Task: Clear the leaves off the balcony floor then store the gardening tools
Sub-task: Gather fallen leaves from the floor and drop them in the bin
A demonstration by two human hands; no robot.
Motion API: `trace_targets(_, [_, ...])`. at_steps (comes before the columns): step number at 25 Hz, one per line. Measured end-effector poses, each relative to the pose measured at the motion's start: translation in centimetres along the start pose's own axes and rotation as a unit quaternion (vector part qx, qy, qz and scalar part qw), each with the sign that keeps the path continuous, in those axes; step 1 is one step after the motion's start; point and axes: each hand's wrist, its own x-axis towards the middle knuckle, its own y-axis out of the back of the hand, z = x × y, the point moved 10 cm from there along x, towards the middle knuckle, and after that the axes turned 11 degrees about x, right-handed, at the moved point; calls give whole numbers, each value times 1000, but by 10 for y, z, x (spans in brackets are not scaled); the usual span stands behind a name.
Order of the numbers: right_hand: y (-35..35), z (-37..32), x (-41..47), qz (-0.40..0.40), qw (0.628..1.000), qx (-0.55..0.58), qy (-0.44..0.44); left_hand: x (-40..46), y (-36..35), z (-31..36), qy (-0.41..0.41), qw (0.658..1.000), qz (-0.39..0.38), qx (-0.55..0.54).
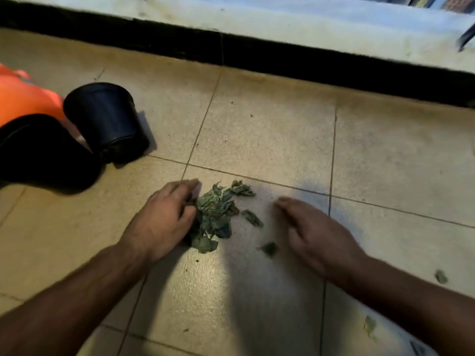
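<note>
A small heap of dry green leaves (216, 214) lies on the beige tiled balcony floor (257, 129). My left hand (164, 217) rests at the heap's left side, fingers loosely bent and touching the leaves. My right hand (316, 232) lies flat and open to the right of the heap, a short gap from it. Loose leaves lie apart: one (253, 218) between heap and right hand, one (269, 249) near my right thumb, one (441, 276) at the far right, one (370, 326) low right.
Two black plastic pots sit at the left, one upright pot (108, 119) and one nearer pot (43, 152). An orange object (23, 101) is behind them. A black skirting strip and pale wall ledge (282, 24) bound the far side of the floor.
</note>
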Motion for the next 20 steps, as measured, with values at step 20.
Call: trace_targets(20, [71, 171, -192, 187, 953, -150, -187, -8, -27, 5, 94, 994, 7, 57])
